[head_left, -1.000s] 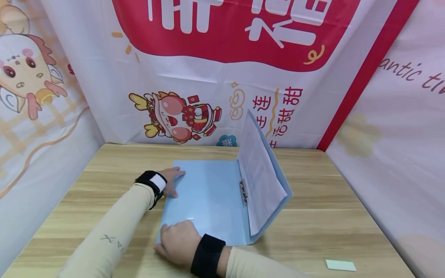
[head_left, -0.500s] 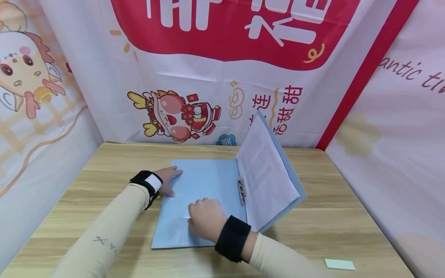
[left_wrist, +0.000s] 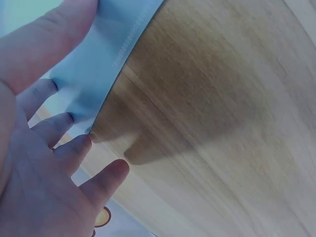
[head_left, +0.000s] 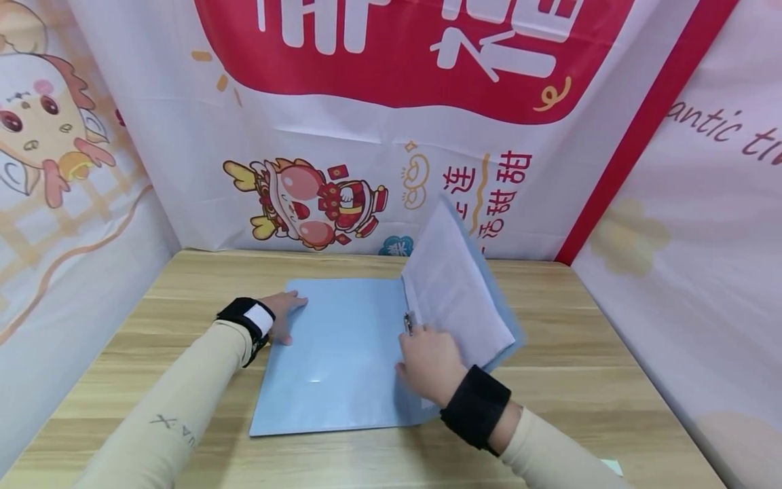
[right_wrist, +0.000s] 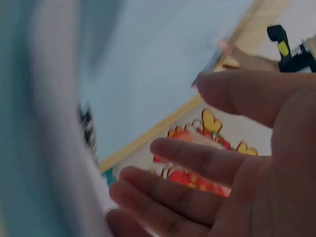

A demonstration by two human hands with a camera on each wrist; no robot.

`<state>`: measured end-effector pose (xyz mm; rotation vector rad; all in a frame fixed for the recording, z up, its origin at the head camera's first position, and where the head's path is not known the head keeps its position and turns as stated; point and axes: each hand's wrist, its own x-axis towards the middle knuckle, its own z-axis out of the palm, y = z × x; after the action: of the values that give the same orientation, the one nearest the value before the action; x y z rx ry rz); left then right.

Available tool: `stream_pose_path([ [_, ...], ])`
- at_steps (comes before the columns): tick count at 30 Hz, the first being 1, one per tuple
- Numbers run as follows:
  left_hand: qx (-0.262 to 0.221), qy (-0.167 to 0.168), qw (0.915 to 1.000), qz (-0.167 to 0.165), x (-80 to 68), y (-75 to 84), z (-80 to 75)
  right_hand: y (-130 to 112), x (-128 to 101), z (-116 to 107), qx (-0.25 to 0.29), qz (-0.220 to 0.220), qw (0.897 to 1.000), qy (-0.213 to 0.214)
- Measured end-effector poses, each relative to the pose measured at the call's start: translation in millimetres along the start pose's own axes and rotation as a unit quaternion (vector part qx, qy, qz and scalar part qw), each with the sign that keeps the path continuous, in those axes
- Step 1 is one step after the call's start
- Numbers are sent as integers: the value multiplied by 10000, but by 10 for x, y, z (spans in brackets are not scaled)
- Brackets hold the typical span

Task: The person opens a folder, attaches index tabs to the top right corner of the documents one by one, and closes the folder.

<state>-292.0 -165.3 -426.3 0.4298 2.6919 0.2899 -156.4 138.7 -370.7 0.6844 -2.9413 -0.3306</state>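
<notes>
Light wooden table [head_left: 580, 326], white and red banner [head_left: 391, 122] with cartoon dragon behind, printed cloth walls on both sides

Light wooden table [head_left: 580, 353], grain running left to right; open blue folder [head_left: 336, 353] lying flat at centre; small pale card [head_left: 613, 466] at near right edge.

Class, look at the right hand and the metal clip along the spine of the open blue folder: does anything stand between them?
Nothing visible does. The right hand sits just below the metal clip, beside the raised sheets, on the blue folder.
</notes>
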Motion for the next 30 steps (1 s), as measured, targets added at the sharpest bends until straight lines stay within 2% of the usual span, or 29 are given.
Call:
stream_pose_path([
  [3,40,-24,10000,-12,-30,19,-23,134,-50,-73,281,245,9993,-60],
  [7,86,-1,9999,84,-19,-23,-8,332,-81,-133,758,686,9934,-524],
  [10,133,25,9998,131,-19,-45,-2,483,-75,-105,893,931,9882,-825],
  [18,627,-10,9980,-74,-163,97,-109,890,-41,245,1280,1548,9717,-1246],
  [22,740,-57,9972,-94,-224,146,-164,1083,-58,461,1460,1772,9650,-1270],
  [25,696,-42,9976,-39,-218,115,-158,1207,-90,589,1622,1895,9609,-1201],
  [30,545,30,9985,39,-106,-51,-62,1346,-145,752,1727,2058,9542,-1316],
])
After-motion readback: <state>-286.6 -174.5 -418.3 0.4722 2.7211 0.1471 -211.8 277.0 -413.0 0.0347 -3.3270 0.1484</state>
